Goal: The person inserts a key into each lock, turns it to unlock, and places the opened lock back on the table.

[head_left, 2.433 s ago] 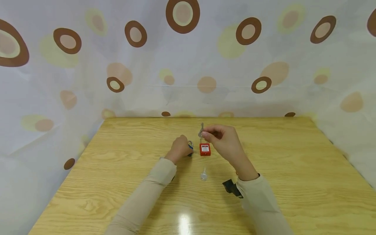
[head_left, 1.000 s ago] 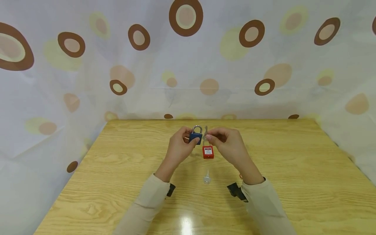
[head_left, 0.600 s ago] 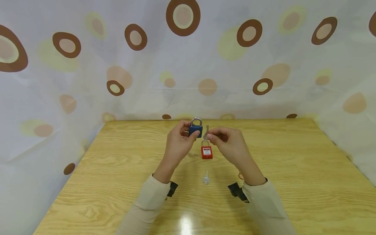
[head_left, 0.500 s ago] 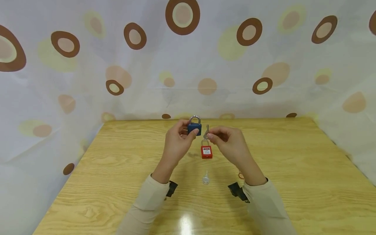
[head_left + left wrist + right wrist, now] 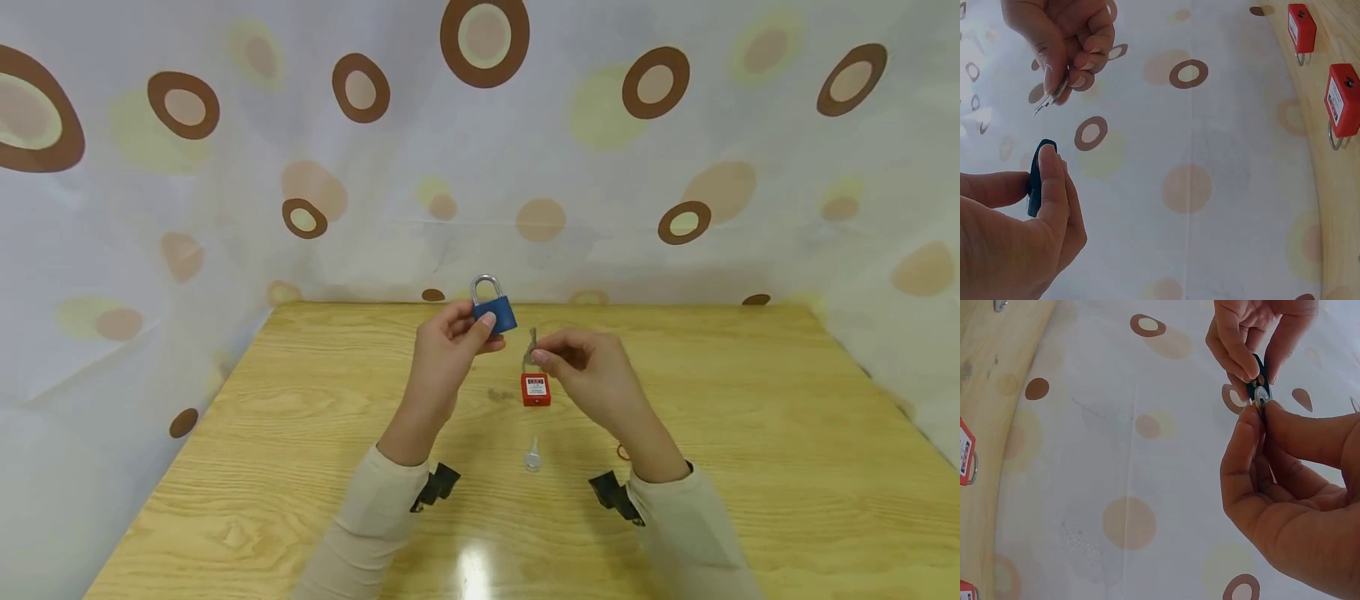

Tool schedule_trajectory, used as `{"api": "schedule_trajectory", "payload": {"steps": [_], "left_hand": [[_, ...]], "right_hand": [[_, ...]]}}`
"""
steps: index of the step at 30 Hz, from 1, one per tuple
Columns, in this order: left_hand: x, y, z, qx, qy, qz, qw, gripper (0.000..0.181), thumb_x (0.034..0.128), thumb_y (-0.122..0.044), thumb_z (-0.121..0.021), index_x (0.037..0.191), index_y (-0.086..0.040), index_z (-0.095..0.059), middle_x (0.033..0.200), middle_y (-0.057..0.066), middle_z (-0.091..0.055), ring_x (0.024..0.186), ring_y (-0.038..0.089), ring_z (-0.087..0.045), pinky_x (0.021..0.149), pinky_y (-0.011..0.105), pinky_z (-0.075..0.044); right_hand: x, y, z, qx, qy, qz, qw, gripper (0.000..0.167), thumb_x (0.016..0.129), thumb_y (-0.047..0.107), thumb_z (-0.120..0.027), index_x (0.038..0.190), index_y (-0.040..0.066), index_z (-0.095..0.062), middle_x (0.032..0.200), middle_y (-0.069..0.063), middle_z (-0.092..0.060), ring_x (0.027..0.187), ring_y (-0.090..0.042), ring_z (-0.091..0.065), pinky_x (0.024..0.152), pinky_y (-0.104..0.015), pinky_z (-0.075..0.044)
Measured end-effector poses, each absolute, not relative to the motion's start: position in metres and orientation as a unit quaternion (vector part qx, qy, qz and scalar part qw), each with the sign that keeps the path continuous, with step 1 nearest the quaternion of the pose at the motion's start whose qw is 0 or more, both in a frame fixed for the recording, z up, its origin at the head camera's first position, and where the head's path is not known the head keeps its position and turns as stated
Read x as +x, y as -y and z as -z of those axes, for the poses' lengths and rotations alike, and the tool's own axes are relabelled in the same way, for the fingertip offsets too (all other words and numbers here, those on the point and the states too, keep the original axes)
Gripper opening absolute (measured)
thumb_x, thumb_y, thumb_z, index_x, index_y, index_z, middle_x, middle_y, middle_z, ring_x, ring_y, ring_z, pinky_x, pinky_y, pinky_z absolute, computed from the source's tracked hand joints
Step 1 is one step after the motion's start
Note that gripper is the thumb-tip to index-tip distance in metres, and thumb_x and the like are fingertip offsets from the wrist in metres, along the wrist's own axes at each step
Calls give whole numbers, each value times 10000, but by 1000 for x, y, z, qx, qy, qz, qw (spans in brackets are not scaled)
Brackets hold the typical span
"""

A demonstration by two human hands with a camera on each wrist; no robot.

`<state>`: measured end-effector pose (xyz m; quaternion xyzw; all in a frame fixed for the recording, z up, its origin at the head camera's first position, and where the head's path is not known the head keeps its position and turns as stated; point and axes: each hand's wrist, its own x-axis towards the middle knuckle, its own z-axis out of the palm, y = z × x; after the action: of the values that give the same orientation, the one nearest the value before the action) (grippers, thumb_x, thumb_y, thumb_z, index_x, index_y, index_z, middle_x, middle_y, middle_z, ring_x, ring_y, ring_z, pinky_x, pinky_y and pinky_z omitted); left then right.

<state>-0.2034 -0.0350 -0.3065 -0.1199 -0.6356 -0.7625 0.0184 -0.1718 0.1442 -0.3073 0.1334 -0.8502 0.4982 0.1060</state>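
In the head view my left hand (image 5: 442, 354) holds a blue padlock (image 5: 497, 315) between thumb and fingers, raised off the table. Its silver shackle points up and its body is a little tilted. To the right, my right hand (image 5: 592, 375) pinches metal keys (image 5: 532, 337) between thumb and forefinger. The left wrist view shows the keys (image 5: 1049, 102) apart from the padlock (image 5: 1035, 181); how many there are is unclear. Below the keys, a red padlock (image 5: 536, 390) with a white label lies on the table.
A clear-headed key (image 5: 532, 461) lies on the table (image 5: 300, 467) nearer the front. Beside the right wrist is a red ring-like piece (image 5: 623, 452), partly covered. A second red padlock (image 5: 1302, 28) shows in the left wrist view. A patterned cloth (image 5: 540, 150) hangs behind.
My left hand has lifted the blue padlock from the table and tilted it, bringing it up and slightly left. The right hand, still pinching the keys, has barely moved.
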Motion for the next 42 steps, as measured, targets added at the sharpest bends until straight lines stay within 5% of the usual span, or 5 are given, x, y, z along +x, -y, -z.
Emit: {"api": "schedule_trajectory", "payload": {"steps": [5,19,42], "left_hand": [[-202,36,307,-108,636,764,17,265,952,-58,-595,1171,91,-590,1000,209,-660,748,153,-652,755,299,-559],[-200,35,308,-119,627,770,10,258,954,-68,-593,1161,88,-596,1021,203,-668,763,149,-652,803,319,-545],[-201,30,307,-128,628,768,6,252,956,-67,-591,1160,81,-603,982,185,-673,780,150,-661,825,340,-542]], "right_hand": [[-170,-142,309,130,857,-490,89,119,919,62,-645,982,-16,-708,934,-112,-691,754,-163,-613,645,-243,-494],[-168,-136,309,139,855,-499,31,152,937,102,-631,1001,-15,-704,891,-146,-699,747,-156,-639,675,-307,-523],[-168,-135,308,154,837,-523,51,163,943,87,-618,1024,-33,-694,916,-117,-703,762,-155,-651,707,-345,-550]]}}
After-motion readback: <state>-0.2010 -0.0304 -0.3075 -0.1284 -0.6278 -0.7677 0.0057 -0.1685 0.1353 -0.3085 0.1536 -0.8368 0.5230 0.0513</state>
